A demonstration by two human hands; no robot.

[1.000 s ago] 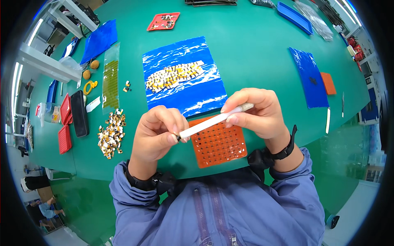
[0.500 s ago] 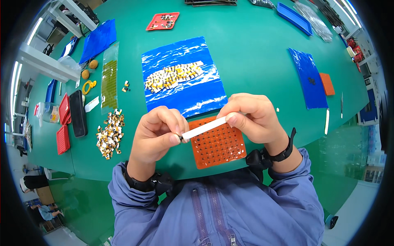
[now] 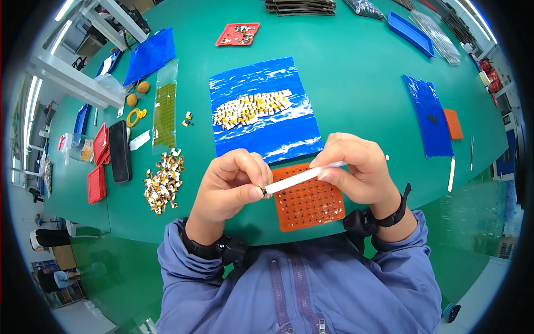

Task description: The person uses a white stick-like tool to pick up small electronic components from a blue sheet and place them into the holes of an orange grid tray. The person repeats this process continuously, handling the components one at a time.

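Note:
Between the fingertips of my left hand [image 3: 236, 181] is a small dark piece [image 3: 263, 191], mostly covered by thumb and forefinger. My right hand [image 3: 359, 170] pinches a narrow white strip [image 3: 295, 181], whose left end touches or sits right beside that piece. The strip's other end passes through my right fingers. Below the hands lies an orange perforated tray [image 3: 310, 211] with rows of dark spots. Beyond it, a blue sheet [image 3: 267, 142] bears a tight cluster of small white-and-yellow pieces [image 3: 253, 108].
To the left lie a loose pile of similar pieces [image 3: 164, 181], a yellow-green gridded sheet [image 3: 165, 106], a black case [image 3: 119, 150] and red trays [image 3: 97, 185]. A red tray [image 3: 238, 34] sits farther back. On the right are another blue sheet [image 3: 428, 117], an orange block [image 3: 453, 123] and tweezers [image 3: 471, 153].
The whole view has shifted, so the table's things appear farther right. My right fingers now hold the strip farther in from its end. The left hand keeps its pinch.

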